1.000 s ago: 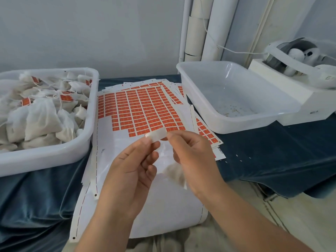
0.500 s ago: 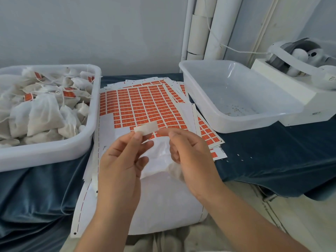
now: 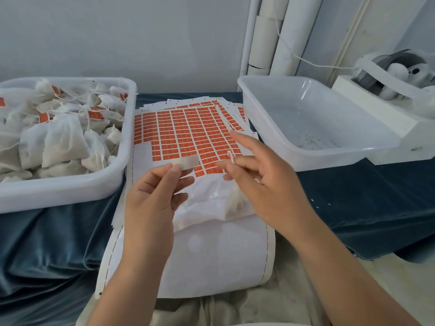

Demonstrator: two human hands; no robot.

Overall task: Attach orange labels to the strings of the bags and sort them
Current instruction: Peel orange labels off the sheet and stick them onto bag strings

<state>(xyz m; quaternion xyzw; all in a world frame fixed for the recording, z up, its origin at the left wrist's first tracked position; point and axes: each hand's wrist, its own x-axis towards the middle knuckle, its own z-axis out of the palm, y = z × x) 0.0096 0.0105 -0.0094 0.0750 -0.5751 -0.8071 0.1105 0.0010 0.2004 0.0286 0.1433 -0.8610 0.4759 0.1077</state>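
Observation:
My left hand (image 3: 153,196) pinches a small label (image 3: 187,162) between thumb and forefinger, its pale back facing me. My right hand (image 3: 263,175) is a little to the right of it, thumb and a finger pinching the knotted end of a white string (image 3: 231,156), index finger stretched out. The string runs down to a white mesh bag (image 3: 211,203) lying on the label sheets under both hands. A sheet of orange labels (image 3: 186,132) lies in the middle of the table, its lower part peeled bare.
A white tub (image 3: 70,184) at the left holds several labelled white bags. A second white tub (image 3: 317,158) at the right holds only crumbs. Behind it stands a white device (image 3: 388,114). Blue cloth (image 3: 364,203) covers the table; pipes (image 3: 266,36) rise at the back.
My hands have drawn apart: the left keeps the label, the right has moved right with the string end and opened its index finger. The bag under them shows more.

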